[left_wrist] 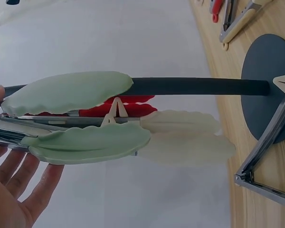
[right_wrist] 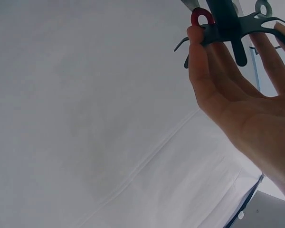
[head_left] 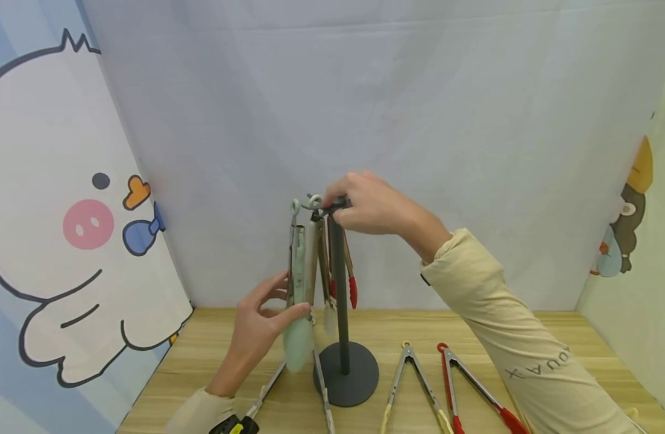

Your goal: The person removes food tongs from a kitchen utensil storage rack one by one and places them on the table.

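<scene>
Inspecting the stand (head_left: 340, 289), we find the left hand (head_left: 258, 322) holding the green-tipped tongs (head_left: 298, 337) between thumb and fingers, heads downward, just beside the post. The right hand (head_left: 372, 204) grips the hook head (right_wrist: 228, 33), its fingers curled about the top. We cannot tell whether the pale ring (head_left: 295, 214) of the held tongs sits on a hook; if it does not, we judge that release would drop them onto the worktop (head_left: 419, 328). Red-tipped tongs (head_left: 353, 292) and cream-tipped tongs (left_wrist: 185, 145) hang close by, so a sideways knock could tangle or unhook them. Uneven loading might tilt the stand if steadying were withdrawn, though the round base (head_left: 359, 377) should resist.
</scene>
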### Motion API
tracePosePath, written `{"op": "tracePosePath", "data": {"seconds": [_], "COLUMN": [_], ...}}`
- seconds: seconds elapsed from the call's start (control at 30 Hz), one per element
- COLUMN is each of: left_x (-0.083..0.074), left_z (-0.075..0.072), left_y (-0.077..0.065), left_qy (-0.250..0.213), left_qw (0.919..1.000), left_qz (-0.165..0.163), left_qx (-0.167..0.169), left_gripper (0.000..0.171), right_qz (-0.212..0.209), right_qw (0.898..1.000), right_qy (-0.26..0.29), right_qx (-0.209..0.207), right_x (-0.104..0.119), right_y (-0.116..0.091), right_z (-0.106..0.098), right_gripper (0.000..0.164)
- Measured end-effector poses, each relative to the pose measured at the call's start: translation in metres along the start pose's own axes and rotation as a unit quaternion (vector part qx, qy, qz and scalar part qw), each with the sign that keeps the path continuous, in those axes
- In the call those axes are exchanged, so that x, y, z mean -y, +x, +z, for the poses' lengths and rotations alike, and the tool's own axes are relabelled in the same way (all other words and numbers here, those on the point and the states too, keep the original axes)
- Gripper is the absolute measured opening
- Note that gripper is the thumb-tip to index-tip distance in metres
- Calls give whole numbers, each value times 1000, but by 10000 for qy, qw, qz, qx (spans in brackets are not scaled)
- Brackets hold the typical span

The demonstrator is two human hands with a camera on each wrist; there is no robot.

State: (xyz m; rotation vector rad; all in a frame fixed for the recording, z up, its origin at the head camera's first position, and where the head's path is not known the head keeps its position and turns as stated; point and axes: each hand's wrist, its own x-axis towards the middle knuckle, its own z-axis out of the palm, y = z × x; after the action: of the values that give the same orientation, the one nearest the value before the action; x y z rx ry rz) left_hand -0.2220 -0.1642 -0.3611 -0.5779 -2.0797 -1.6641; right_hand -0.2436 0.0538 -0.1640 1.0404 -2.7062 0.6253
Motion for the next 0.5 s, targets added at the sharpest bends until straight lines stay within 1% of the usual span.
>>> {"op": "tracePosePath", "data": {"seconds": [0.03, 0.27, 0.37, 0.5], "left_x": [-2, -26, -28, -26], "left_z": [-1, -8, -10, -12], "left_y": [-1, -6, -8, -10], "left_qy": [24, 202, 268, 415], "left_qw": [10000, 9996, 9992, 9984], "left_qz": [-47, -174, -274, -346], "left_qx": [-17, -111, -102, -149], "left_gripper": [59, 57, 56, 57], "right_qz": [3, 35, 56, 54], "right_qw": [10000, 10000, 10000, 10000], "right_qy": [5, -7, -1, 26], "right_qx": [1, -15, -36, -67], "right_x": [0, 0, 1, 1], "right_y": [0, -1, -1, -2], "right_z": [0, -1, -1, 0], "right_gripper": [37, 37, 37, 37]}}
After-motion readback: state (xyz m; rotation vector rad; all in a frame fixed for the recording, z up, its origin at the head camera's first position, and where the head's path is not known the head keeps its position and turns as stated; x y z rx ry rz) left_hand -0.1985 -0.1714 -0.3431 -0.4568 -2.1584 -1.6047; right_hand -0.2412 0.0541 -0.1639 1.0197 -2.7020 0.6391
